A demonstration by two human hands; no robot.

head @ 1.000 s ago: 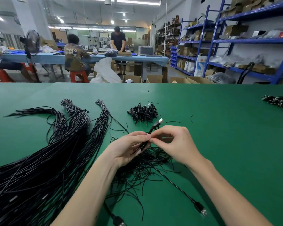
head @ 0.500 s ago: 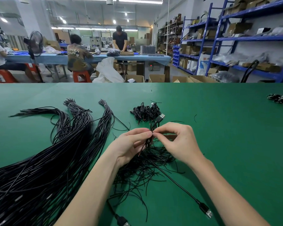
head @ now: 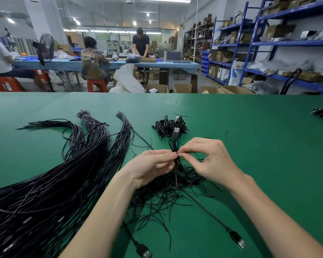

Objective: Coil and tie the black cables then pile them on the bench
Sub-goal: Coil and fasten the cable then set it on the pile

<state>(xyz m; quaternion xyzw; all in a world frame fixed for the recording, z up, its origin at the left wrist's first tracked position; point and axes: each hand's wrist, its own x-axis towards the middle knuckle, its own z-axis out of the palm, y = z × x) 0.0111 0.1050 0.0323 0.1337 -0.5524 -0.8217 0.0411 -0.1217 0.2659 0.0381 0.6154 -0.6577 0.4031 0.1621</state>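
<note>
- Since a second ago I see the coiled cable (head: 175, 146) stand more upright between the hands, its USB plug (head: 175, 131) now pointing up and away rather than leaning right; both hands sit slightly farther from me on the green bench (head: 259, 164).
- My left hand (head: 153, 166) has its fingers curled, thumb and fingertips pinching the coil at its waist.
- My right hand (head: 209, 161) meets it fingertip to fingertip, pinching what I judge to be a thin tie there; the tie itself is too fine to make out.
- A small pile of tied cables (head: 168, 126) lies just beyond the hands; a broad sheaf of loose cables (head: 63, 183) spreads to the left.
- Thin tie strands (head: 166, 194) lie scattered beneath the hands.
- I judge the cable light, limp and springy: it wants to uncoil, so the hold belongs at the bundle's middle, not the plug.
</note>
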